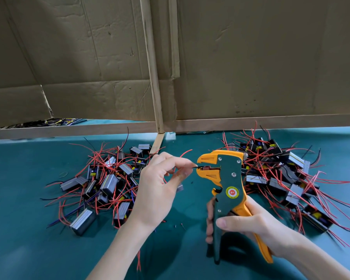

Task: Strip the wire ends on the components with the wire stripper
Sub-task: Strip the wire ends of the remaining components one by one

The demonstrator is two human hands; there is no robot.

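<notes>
My right hand (245,223) grips the handles of an orange and dark green wire stripper (228,178), held upright with its jaws pointing left. My left hand (160,188) pinches a thin black wire (196,167) between thumb and forefinger, and the wire's tip sits in the stripper's jaws. A small grey component (179,187) peeks out behind my left palm; a red wire (185,152) arcs above the fingers. Whether the jaws clamp the wire I cannot tell.
A pile of grey components with red and black wires (105,182) lies at the left on the teal table (28,249). A second pile (287,178) lies at the right. Cardboard walls (251,57) on a wooden frame (156,87) close off the back.
</notes>
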